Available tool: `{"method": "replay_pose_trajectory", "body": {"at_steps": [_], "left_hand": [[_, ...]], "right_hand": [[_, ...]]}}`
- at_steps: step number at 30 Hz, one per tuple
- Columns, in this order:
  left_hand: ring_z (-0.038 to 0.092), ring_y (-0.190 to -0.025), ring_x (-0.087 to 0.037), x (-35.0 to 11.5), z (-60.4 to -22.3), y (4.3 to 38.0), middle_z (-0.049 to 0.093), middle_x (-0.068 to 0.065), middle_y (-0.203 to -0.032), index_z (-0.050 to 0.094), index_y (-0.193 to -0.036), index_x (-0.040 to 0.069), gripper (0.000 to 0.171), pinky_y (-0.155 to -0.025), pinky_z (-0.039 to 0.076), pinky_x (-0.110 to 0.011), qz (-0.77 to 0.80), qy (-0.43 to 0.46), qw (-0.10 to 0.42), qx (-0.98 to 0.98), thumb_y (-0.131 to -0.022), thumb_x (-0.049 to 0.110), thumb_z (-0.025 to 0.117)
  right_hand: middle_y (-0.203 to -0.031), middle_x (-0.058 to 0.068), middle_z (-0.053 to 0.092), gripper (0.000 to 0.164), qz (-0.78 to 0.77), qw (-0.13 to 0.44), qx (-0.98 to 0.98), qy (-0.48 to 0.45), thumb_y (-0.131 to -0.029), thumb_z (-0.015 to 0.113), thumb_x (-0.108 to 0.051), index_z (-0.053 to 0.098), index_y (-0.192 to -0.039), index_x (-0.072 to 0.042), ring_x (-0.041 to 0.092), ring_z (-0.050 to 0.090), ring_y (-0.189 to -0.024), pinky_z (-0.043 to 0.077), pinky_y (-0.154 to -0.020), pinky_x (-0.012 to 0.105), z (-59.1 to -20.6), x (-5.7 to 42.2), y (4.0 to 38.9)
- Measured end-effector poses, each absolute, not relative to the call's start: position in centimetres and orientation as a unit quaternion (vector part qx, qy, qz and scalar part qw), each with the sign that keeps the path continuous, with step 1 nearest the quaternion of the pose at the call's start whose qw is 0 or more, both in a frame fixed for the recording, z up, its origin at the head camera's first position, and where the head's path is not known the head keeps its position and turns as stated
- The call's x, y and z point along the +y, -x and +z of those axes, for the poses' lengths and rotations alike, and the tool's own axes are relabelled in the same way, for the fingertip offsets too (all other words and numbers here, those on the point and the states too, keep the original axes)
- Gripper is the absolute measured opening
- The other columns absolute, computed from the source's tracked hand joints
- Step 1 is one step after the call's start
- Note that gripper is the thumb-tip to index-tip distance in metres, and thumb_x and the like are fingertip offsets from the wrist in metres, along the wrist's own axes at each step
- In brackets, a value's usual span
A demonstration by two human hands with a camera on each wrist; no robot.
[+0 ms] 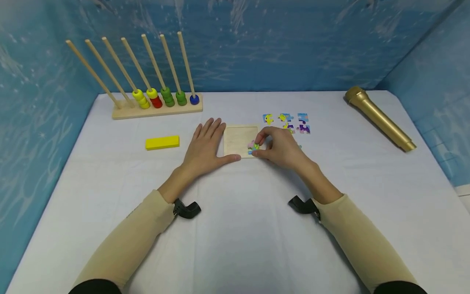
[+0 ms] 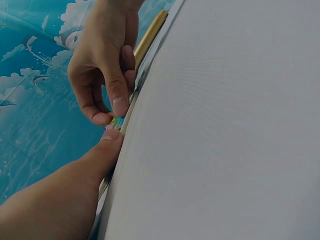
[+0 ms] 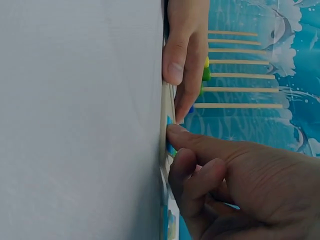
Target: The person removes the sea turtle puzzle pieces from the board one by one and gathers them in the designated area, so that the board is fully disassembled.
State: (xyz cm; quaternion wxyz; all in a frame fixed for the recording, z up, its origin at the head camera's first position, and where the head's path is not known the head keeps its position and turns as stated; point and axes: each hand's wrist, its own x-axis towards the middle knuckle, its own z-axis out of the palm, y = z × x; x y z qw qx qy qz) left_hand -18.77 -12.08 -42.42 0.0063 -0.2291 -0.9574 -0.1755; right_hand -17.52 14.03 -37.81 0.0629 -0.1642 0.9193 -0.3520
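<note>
A shallow square wooden puzzle tray [image 1: 235, 139] lies on the white cloth in the head view. My left hand [image 1: 205, 150] rests flat at its left side, fingers straight, with the thumb reaching over the front edge. Between thumb and fingers, my right hand [image 1: 282, 148] pinches a small colourful puzzle piece [image 1: 251, 148] at the tray's front right corner. Both wrist views show the pinch from the side: the right thumb [image 3: 182, 132] sits against the piece, its far side hidden by fingers. Loose jigsaw pieces [image 1: 303, 129], purple, yellow and blue, lie behind the right hand, some partly covered.
At the back left stands a wooden peg abacus [image 1: 158, 112] with coloured beads on tall rods. A yellow block [image 1: 162, 142] lies left of the left hand. At the back right rests a gold microphone [image 1: 382, 118]. Blue patterned curtain [image 1: 257, 53] borders the table.
</note>
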Motion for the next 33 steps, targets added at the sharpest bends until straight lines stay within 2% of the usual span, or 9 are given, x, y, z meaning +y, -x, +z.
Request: {"method": "replay_pose_trajectory", "body": {"at_steps": [5,10,13,19,25,30,33], "left_hand": [[0.009,-0.165,-0.029,-12.1,-42.3,18.7,0.02,-0.009,-0.177,0.026,-0.168,0.011,0.112,-0.134,0.003,-0.053,-0.174,0.229,0.006,-0.958,-0.088,0.082,0.059],[0.009,-0.165,-0.029,-12.2,-42.5,18.6,0.02,-0.009,-0.177,0.027,-0.168,0.011,0.111,-0.134,0.003,-0.054,-0.177,0.226,0.009,-0.958,-0.088,0.08,0.061],[0.009,-0.165,-0.029,-12.2,-42.5,18.6,0.019,-0.009,-0.177,0.026,-0.168,0.011,0.112,-0.134,0.003,-0.054,-0.177,0.228,0.01,-0.957,-0.088,0.081,0.061],[0.01,-0.165,-0.03,-11.9,-42.7,18.7,0.02,-0.009,-0.177,0.025,-0.168,0.012,0.112,-0.134,0.003,-0.053,-0.174,0.23,0.013,-0.957,-0.088,0.081,0.061],[0.009,-0.165,-0.029,-11.9,-42.4,18.7,0.018,-0.009,-0.177,0.025,-0.169,0.011,0.112,-0.134,0.003,-0.053,-0.173,0.229,0.01,-0.958,-0.088,0.08,0.061],[0.008,-0.165,-0.029,-11.9,-42.3,18.8,0.019,-0.009,-0.177,0.025,-0.168,0.011,0.112,-0.134,0.003,-0.052,-0.173,0.229,0.005,-0.958,-0.088,0.08,0.061],[0.008,-0.165,-0.029,-11.9,-42.4,18.7,0.018,-0.009,-0.177,0.025,-0.169,0.011,0.112,-0.134,0.002,-0.052,-0.174,0.228,0.004,-0.958,-0.088,0.08,0.061]], "right_hand": [[-0.092,0.009,0.072,0.022,-0.405,0.052,0.898,0.166,-0.089,0.086,-0.013,0.069,-0.102,-0.005,0.019,0.063,-0.054,0.048,-0.051,0.025,-38.2,13.9,17.2],[-0.092,0.01,0.075,0.014,-0.478,0.051,0.866,0.139,-0.095,0.08,-0.016,0.072,-0.103,-0.008,0.025,0.069,-0.057,0.055,-0.05,0.03,-38.3,14.4,16.8],[-0.09,0.012,0.076,0.014,-0.491,0.031,0.862,0.12,-0.096,0.079,-0.018,0.075,-0.105,-0.008,0.026,0.069,-0.058,0.057,-0.052,0.031,-38.4,15.9,16.6],[-0.093,0.012,0.077,0.017,-0.465,-0.012,0.882,0.079,-0.098,0.078,-0.024,0.077,-0.107,-0.01,0.019,0.067,-0.064,0.055,-0.053,0.027,-38.6,20.1,15.8],[-0.097,0.01,0.076,0.017,-0.444,-0.046,0.893,0.056,-0.1,0.074,-0.023,0.077,-0.109,-0.008,0.012,0.065,-0.068,0.053,-0.055,0.022,-38.4,24.4,15.0],[-0.096,0.003,0.075,0.021,-0.412,-0.047,0.91,0.016,-0.101,0.073,-0.025,0.077,-0.113,-0.007,0.008,0.065,-0.069,0.054,-0.059,0.018,-38.5,27.4,15.0],[-0.096,0.005,0.074,0.022,-0.4,-0.049,0.915,0.008,-0.102,0.072,-0.024,0.077,-0.114,-0.006,0.008,0.064,-0.068,0.052,-0.059,0.017,-39.0,28.1,15.2]]}}
